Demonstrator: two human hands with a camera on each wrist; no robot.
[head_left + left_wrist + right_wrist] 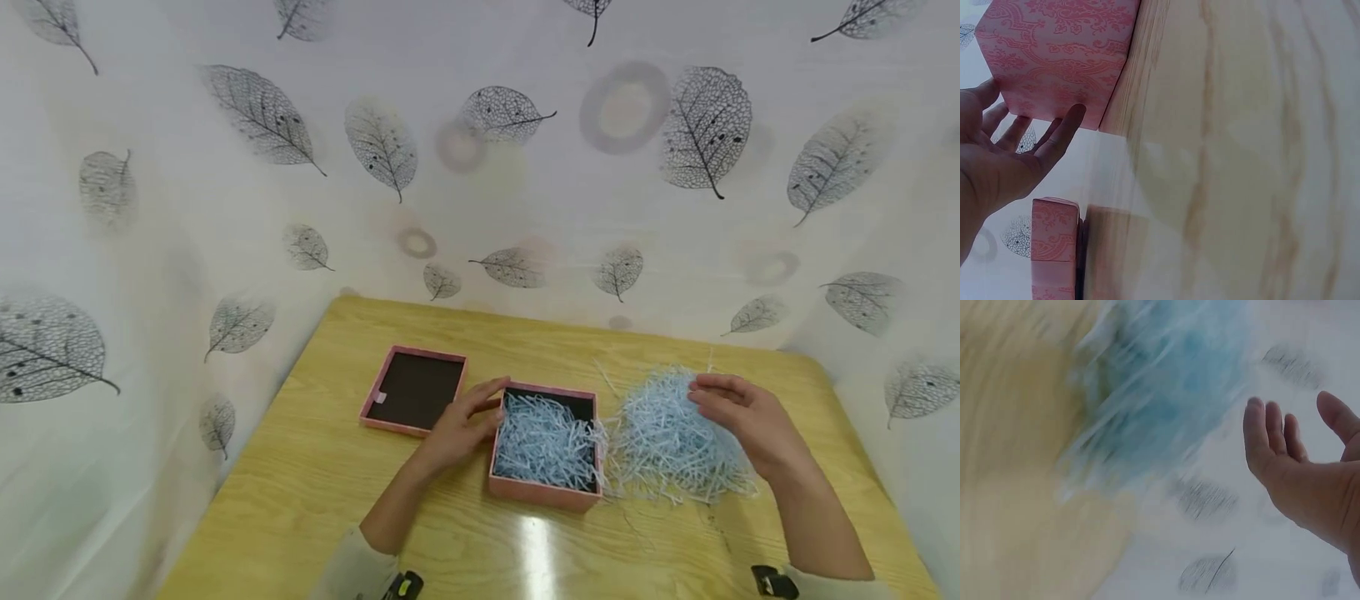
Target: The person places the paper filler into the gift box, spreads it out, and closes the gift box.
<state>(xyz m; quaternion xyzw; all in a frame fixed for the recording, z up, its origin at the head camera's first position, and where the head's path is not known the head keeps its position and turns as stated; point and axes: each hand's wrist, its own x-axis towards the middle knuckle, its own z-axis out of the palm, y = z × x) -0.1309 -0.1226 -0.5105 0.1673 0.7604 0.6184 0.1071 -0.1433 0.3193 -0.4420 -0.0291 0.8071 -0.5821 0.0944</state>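
Note:
A pink patterned box (543,493) with a black inside holds pale blue shredded paper (543,442). My left hand (461,423) rests against the box's left side, its fingertips on the patterned wall (1063,59) in the left wrist view. To the right of the box lies a loose pile of the same shredded paper (671,442), some strands hanging over the box's right rim. Just above that pile's upper right side hovers my right hand (753,425), fingers loosely extended. The right wrist view, partly blurred, shows this hand (1300,469) holding nothing and apart from the paper.
Left of the box, the pink lid (416,390) lies with its black inside facing up and a small pale tab on it. Everything stands on a wooden table (300,500). A pale leaf-print cloth (525,192) hangs behind and beside the table.

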